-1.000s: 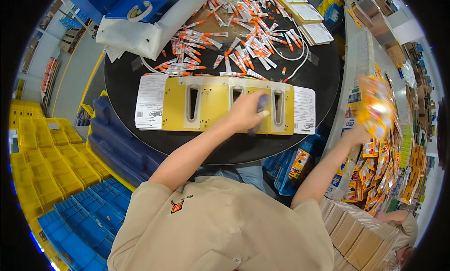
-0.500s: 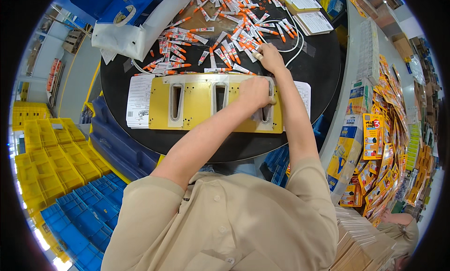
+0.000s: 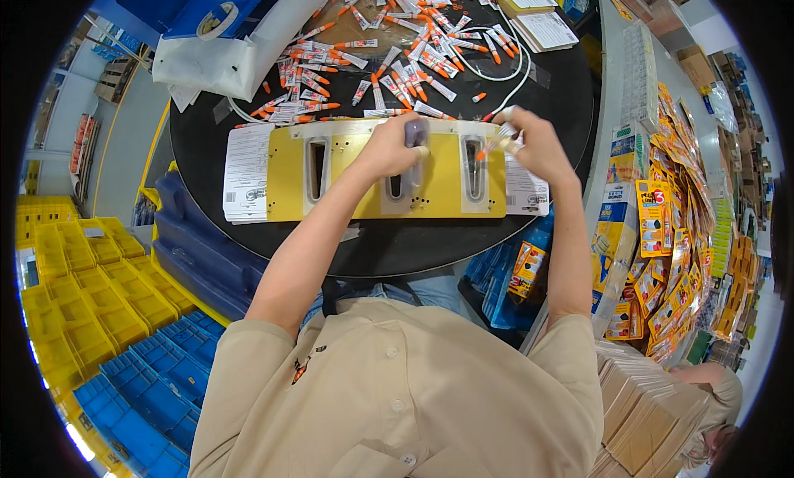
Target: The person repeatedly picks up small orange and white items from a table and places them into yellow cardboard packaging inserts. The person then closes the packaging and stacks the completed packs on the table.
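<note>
A long yellow fixture plate point(image 3: 353, 184) with three upright slots lies on the round black table. Over its middle slot, my left hand point(image 3: 389, 151) is closed on a translucent, purplish plastic blister shell point(image 3: 416, 143). My right hand point(image 3: 542, 147) pinches a small white tube with an orange cap point(image 3: 493, 141), somewhat blurred, its cap pointing down and left beside the right slot point(image 3: 474, 174). Clear plastic lines that slot. Printed cards point(image 3: 246, 176) stick out from under the plate's left and right ends.
Many orange-capped tubes point(image 3: 413, 60) lie scattered beyond the plate. A white cable point(image 3: 527, 73) loops beside them. Paper stacks point(image 3: 546, 30) are at the far right. Blue and yellow bins point(image 3: 99, 288) stand left; packaged cards point(image 3: 653, 217) hang right, above cardboard point(image 3: 645, 403).
My right hand has come back from the pile with a tube, toward the right slot. My left hand has moved left from the right slot and now shows a blister shell.
</note>
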Tool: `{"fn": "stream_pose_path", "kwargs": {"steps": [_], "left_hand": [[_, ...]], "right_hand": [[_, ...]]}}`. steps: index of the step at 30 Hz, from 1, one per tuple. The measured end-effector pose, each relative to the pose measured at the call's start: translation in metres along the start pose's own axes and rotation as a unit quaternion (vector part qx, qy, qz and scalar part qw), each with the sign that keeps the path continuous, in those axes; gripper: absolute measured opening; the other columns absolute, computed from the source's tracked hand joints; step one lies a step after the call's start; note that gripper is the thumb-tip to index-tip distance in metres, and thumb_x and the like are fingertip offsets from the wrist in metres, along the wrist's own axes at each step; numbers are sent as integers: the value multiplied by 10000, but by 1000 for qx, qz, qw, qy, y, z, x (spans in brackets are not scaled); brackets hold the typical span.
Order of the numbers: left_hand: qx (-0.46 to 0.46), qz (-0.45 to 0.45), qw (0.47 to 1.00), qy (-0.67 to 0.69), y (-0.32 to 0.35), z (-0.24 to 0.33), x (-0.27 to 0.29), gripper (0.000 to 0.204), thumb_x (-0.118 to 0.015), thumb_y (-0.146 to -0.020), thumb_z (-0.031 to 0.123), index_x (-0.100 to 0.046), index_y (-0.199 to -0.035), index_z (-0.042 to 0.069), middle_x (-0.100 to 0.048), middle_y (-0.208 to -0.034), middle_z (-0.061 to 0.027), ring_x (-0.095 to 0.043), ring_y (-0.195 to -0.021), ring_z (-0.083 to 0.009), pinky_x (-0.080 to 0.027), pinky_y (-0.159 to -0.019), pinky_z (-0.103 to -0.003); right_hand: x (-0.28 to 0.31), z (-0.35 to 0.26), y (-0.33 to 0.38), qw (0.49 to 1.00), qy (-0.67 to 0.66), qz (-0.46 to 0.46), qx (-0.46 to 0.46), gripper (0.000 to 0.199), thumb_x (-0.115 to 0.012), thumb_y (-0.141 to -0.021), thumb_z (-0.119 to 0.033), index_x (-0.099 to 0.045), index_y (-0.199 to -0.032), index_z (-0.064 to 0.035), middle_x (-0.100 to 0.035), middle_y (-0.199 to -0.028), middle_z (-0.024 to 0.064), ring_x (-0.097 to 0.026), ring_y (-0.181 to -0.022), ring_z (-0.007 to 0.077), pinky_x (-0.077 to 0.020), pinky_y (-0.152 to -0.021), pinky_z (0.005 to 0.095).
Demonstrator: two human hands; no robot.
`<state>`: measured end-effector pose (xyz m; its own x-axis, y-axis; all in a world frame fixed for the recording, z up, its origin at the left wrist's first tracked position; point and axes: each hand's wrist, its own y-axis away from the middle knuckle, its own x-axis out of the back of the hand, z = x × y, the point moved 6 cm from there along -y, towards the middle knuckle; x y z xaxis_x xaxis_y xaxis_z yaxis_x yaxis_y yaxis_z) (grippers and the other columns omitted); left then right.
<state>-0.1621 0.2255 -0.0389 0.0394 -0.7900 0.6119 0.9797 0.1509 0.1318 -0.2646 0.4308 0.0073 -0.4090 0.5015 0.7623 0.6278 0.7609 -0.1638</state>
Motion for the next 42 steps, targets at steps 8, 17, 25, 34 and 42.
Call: {"fn": "stream_pose_path", "kwargs": {"steps": [8,17,25,34,42], "left_hand": [[85,11,973,-213,10,-16,5,576,-750,-678,531,-668,-907,8,-681,-843,-173,-664,-812,-335,-527,-722,-410],[68,57,994,-57,45,-62,58,590,-721,-735,445,-609,-1073,-24,-667,-932,-216,-664,-894,-308,-514,-796,-371],[73,81,991,-73,67,-92,105,573,-737,-727,335,-570,-1183,31,-663,-990,-186,-632,-940,-342,-498,-823,-397],[210,38,939,-270,81,-96,132,561,-720,-755,439,-589,-1141,52,-674,-957,-156,-645,-904,-327,-500,-781,-411],[-166,193,934,-251,-13,-42,117,349,-598,-746,-38,-696,-1027,144,-604,-953,-79,-614,-881,-267,-495,-744,-350]], "right_hand": [[-71,22,-74,997,-3,68,-33,208,-672,-823,-233,-660,-909,-44,-582,-882,137,-581,-846,312,-469,-747,394],[-77,6,-113,996,-3,61,-67,213,-639,-876,-215,-648,-1003,-44,-672,-940,139,-645,-856,268,-487,-760,355],[-117,-78,-53,991,47,-127,13,375,-721,-778,-242,-624,-1101,-76,-603,-1078,129,-584,-941,301,-462,-864,394],[-98,-19,18,941,331,-18,-68,636,-567,-858,-471,-427,-1402,-174,-224,-1524,150,-177,-1412,342,-110,-1094,617],[-95,14,20,954,269,54,-125,629,-465,-907,-488,-320,-1463,-232,-139,-1542,181,-62,-1442,341,-2,-1068,672]]}}
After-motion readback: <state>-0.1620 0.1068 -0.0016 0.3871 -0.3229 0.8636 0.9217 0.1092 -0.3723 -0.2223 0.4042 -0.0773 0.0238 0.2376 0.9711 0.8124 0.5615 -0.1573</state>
